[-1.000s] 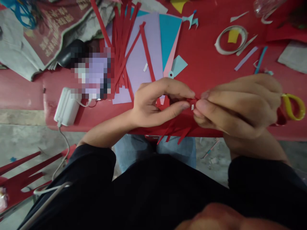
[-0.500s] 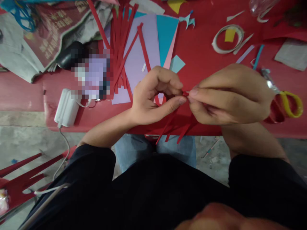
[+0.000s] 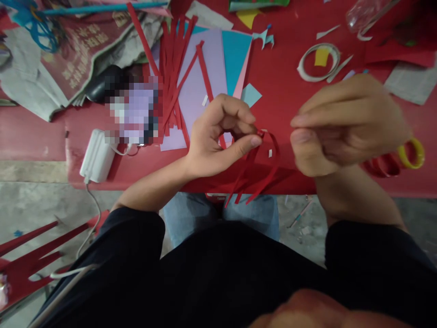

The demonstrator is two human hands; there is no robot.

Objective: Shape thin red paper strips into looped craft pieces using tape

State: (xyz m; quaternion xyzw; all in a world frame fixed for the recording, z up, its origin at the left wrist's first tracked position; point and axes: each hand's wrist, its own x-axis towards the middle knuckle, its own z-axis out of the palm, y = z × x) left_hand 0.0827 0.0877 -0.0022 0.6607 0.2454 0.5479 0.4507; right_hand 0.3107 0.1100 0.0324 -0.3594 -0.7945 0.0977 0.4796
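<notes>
Between the thumb and fingers of my left hand the top ends of several narrow red paper strips are pinched. The strips hang over the table's front edge above my lap, one of them bowing out to the right. A tiny white piece shows beside that strip; whether it touches the strip is unclear. To the right, apart from the strips, my right hand has its thumb and fingertips drawn together in a pinch. What lies between them, if anything, is too small to make out.
More red strips lie over lilac paper and blue paper behind my left hand. A tape roll sits at the back right. Scissors with a yellow handle are partly behind my right hand. A white power adapter is at left.
My right hand has drawn away to the right from my left fingertips. The tiny white piece and the bowed strip now show between the hands. The left hand keeps its pinch.
</notes>
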